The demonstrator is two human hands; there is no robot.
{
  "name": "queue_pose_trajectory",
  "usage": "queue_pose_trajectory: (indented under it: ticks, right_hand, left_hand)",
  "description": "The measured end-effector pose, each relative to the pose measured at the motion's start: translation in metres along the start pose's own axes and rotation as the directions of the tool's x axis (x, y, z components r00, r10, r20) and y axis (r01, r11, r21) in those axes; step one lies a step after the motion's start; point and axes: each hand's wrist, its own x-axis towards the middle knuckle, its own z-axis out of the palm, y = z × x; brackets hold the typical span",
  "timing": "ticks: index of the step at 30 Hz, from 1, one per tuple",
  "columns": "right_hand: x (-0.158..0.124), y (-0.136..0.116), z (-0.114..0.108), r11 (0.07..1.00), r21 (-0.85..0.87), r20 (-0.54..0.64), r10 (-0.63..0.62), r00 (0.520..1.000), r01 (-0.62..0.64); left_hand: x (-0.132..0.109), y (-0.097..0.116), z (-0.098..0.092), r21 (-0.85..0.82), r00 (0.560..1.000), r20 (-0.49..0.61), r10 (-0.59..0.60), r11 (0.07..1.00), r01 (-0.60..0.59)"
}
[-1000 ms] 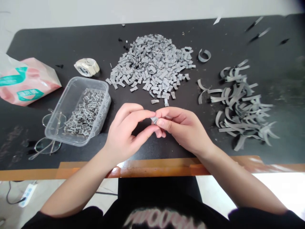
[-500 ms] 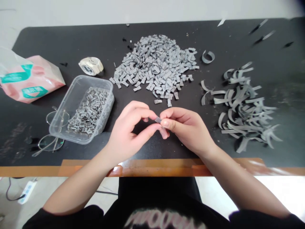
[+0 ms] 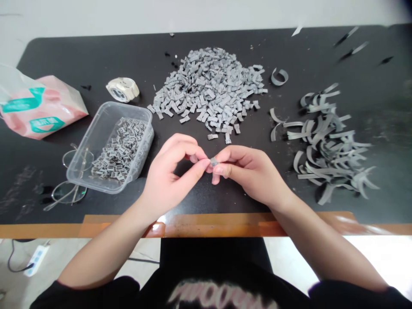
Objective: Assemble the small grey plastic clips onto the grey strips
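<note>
Over the near part of the black table, my two hands meet at the fingertips around a small grey piece (image 3: 214,162). My left hand (image 3: 175,171) pinches its left end between thumb and index finger. From the other side, the thumb and fingers of my right hand (image 3: 252,171) are closed on it as well. Fingertips cover most of the piece, so its exact form is hidden. Just beyond my hands lies a large heap of small grey tabs (image 3: 212,86). Left of my left hand, a clear plastic tub (image 3: 75,165) holds many small grey buckle-like parts (image 3: 119,150).
Curved grey strips (image 3: 331,146) lie in a loose bunch at the right, with one curled strip (image 3: 279,77) apart. A white watch (image 3: 122,89), a pink tissue pack (image 3: 48,107) and eyeglasses (image 3: 69,193) are at the left. The table's wooden edge (image 3: 212,225) runs in front of me.
My left thumb and index finger have drawn together onto the grey piece, where a gap showed between them before. The piece has tilted slightly; less of its left end shows.
</note>
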Motion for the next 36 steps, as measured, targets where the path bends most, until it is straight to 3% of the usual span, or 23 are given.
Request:
queue_pose_trajectory:
  ticks: [7, 14, 22, 25, 29, 33, 36]
  right_hand:
    - [-0.001, 0.001, 0.003, 0.994, -0.090, -0.003, -0.057, 0.998, 0.056]
    - [-0.005, 0.012, 0.006, 0.913, -0.377, -0.077, -0.201, 0.977, 0.158]
    - [-0.002, 0.022, -0.001, 0.653, -0.693, 0.109, -0.324, 0.940, 0.306]
    - [-0.002, 0.023, -0.003, 0.579, -0.727, 0.190, -0.347, 0.918, 0.370]
    - [-0.002, 0.025, -0.002, 0.462, -0.729, 0.222, -0.538, 0.813, 0.504]
    - [-0.005, 0.021, 0.001, 0.367, -0.766, 0.188, -0.658, 0.729, 0.528]
    - [-0.006, 0.014, 0.002, 0.418, -0.761, 0.107, -0.674, 0.731, 0.497]
  left_hand:
    - [-0.001, 0.000, -0.001, 0.205, 0.987, 0.002, 0.163, 0.966, -0.160]
    - [0.000, -0.006, 0.001, 0.318, 0.985, 0.143, 0.097, 0.938, -0.139]
    - [0.002, -0.010, -0.003, 0.256, 0.944, 0.315, -0.100, 0.966, 0.017]
    - [0.001, -0.012, 0.000, 0.173, 0.922, 0.356, -0.149, 0.981, 0.092]
    - [0.001, -0.013, 0.003, -0.095, 0.914, 0.357, -0.194, 0.966, 0.242]
    - [0.001, -0.011, 0.004, -0.413, 0.883, 0.373, -0.284, 0.802, 0.432]
    - [0.001, -0.008, 0.003, -0.520, 0.887, 0.325, -0.328, 0.722, 0.457]
